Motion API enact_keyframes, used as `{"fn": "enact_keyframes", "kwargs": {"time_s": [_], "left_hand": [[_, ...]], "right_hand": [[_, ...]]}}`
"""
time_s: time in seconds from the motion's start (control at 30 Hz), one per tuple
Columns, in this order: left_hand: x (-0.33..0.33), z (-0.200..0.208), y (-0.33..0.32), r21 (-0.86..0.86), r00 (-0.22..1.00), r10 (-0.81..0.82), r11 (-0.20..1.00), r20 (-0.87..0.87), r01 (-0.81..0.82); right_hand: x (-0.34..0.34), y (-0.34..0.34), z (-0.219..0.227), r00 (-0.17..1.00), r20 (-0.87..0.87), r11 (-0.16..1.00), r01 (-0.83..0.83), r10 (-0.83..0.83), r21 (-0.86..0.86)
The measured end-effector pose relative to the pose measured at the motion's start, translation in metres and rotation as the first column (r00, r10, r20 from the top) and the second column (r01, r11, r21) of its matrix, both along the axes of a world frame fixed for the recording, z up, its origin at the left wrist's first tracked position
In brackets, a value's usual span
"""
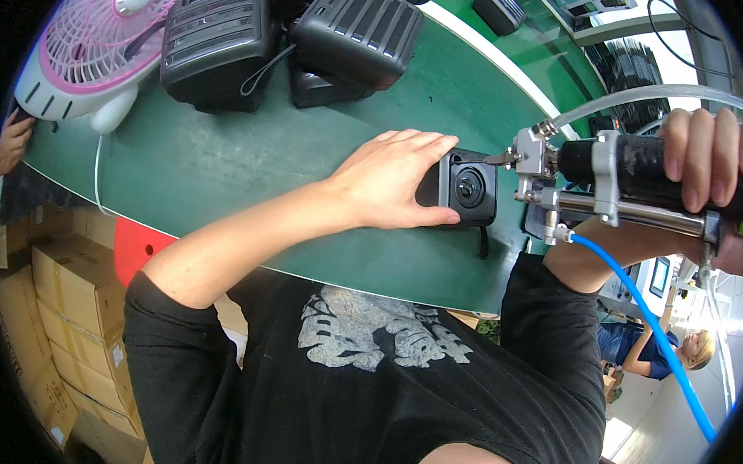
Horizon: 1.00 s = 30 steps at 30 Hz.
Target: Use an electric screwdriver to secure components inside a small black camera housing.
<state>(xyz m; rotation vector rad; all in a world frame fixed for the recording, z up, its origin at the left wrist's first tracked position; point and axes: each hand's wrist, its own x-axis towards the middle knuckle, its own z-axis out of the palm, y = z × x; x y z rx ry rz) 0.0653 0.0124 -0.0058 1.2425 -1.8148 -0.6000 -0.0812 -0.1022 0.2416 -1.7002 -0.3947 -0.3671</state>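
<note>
On the green table, my left hand (pixel 390 181) is closed around a small black box-shaped device (pixel 484 208). Its upward face carries a round, speaker-like part (pixel 469 186). My fingers lie along the far side and my thumb presses the near side. My right hand (pixel 711 157) wraps around a dispensing gun (pixel 641 169) with a black cylinder body and a metal valve head. The gun's thin nozzle (pixel 501 159) points left, and its tip is at the device's upper right corner. Whether the tip touches the surface, I cannot tell.
A clear hose (pixel 647 93) and a blue hose (pixel 640 303) run off the gun. Black ribbed devices (pixel 214 52) and a pink-and-white fan (pixel 102 45) stand at the far left. Another person's hand (pixel 11 146) shows at the left edge. Cartons (pixel 75 286) are stacked below.
</note>
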Motion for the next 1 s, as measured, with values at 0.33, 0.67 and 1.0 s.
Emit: {"fn": "enact_keyframes", "kwargs": {"time_s": [0.33, 0.67, 1.0], "left_hand": [[0.000, 0.001, -0.004, 0.010, 0.998, -0.003, 1.000, 0.064, 0.002], [0.005, -0.007, -0.010, -0.065, 0.995, -0.017, 0.998, 0.098, 0.023], [0.008, -0.010, -0.009, -0.054, 0.996, -0.014, 0.998, 0.089, 0.019]], "right_hand": [[-0.008, -0.004, -0.035, 0.977, 0.048, 0.979, 0.206, -0.206, 0.003], [-0.090, -0.043, 0.039, 0.983, 0.184, 1.000, -0.001, 0.004, -0.015], [-0.029, 0.038, 0.027, 0.993, -0.049, 0.994, 0.109, -0.110, -0.023]]}}
